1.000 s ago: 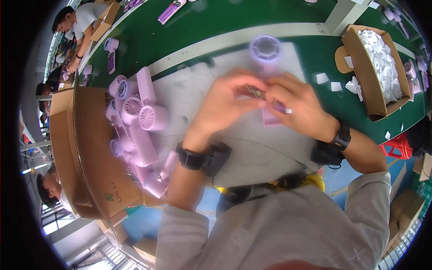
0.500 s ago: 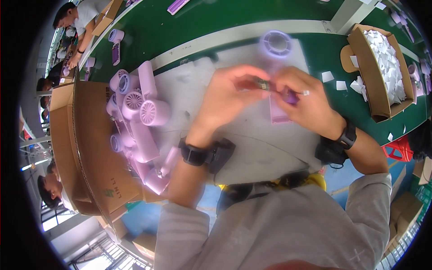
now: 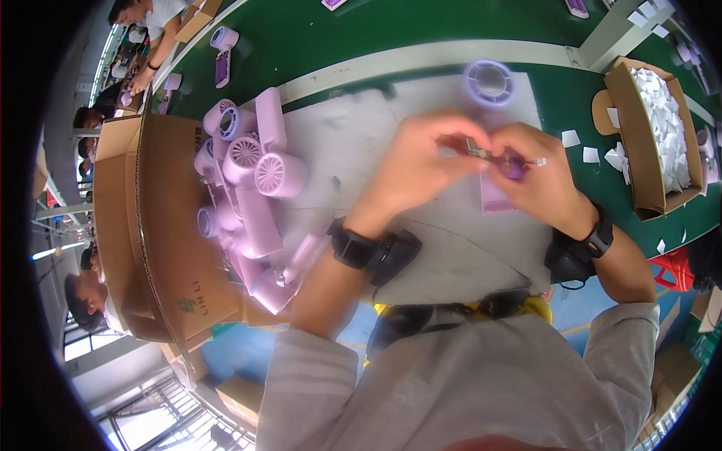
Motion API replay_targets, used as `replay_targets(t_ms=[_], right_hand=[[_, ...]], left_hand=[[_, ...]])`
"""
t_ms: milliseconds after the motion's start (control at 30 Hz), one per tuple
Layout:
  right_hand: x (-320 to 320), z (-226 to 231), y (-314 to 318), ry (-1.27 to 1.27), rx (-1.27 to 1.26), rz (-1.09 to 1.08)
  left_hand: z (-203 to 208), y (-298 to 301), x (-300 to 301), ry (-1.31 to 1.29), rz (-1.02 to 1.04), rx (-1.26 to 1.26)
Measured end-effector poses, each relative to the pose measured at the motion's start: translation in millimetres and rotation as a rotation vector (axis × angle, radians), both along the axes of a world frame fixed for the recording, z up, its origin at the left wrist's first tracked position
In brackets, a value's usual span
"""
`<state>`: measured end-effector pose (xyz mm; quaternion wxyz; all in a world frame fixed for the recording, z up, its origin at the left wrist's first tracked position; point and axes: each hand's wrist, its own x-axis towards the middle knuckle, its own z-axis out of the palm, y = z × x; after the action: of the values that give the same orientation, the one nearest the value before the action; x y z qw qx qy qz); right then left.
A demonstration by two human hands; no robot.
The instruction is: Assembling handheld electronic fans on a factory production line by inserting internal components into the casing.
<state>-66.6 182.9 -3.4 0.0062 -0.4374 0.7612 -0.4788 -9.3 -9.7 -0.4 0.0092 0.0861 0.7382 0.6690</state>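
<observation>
My left hand (image 3: 421, 161) pinches a small circuit board (image 3: 477, 149) between thumb and fingers. Close against it, my right hand (image 3: 543, 169) is closed, its fingertips near the board's edge. A white plug (image 3: 540, 161) on a short wire sticks out from the right hand's fingers. Beneath both hands a light purple handheld fan body (image 3: 496, 199) lies on the grey mat (image 3: 436, 255), its round ring head (image 3: 489, 83) pointing away from me. My hands hide the fan's middle. Something darker purple shows in the gap of my right hand; I cannot tell what it is.
Several purple fan bodies (image 3: 280, 174) are piled on the mat's left, beside a large open cardboard box (image 3: 169, 225). A carton of white paper pieces (image 3: 662, 128) stands at right, with loose pieces nearby. A pale metal rail (image 3: 421, 56) crosses the green table. Co-workers are at far left.
The whole view has shifted, so the bench things appear further right. Both hands stay together over the fan, still holding the circuit board and the wire, with only slight finger movement.
</observation>
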Motion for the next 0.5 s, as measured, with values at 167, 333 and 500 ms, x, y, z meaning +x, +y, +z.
replay_targets(t_ms=[167,333,500], right_hand=[[0.4,2.7,0.1,0.011,0.046,0.022],[-5.1,-1.6,1.4,-0.023,-0.117,0.009],[-10.6,9.1,1.7,-0.089,-0.099,-0.116]], left_hand=[[0.4,-3.0,0.4,0.019,-0.023,-0.056],[6.1,-4.8,2.2,-0.033,0.0,-0.044],[11.0,-5.7,3.8,-0.078,-0.011,-0.046]])
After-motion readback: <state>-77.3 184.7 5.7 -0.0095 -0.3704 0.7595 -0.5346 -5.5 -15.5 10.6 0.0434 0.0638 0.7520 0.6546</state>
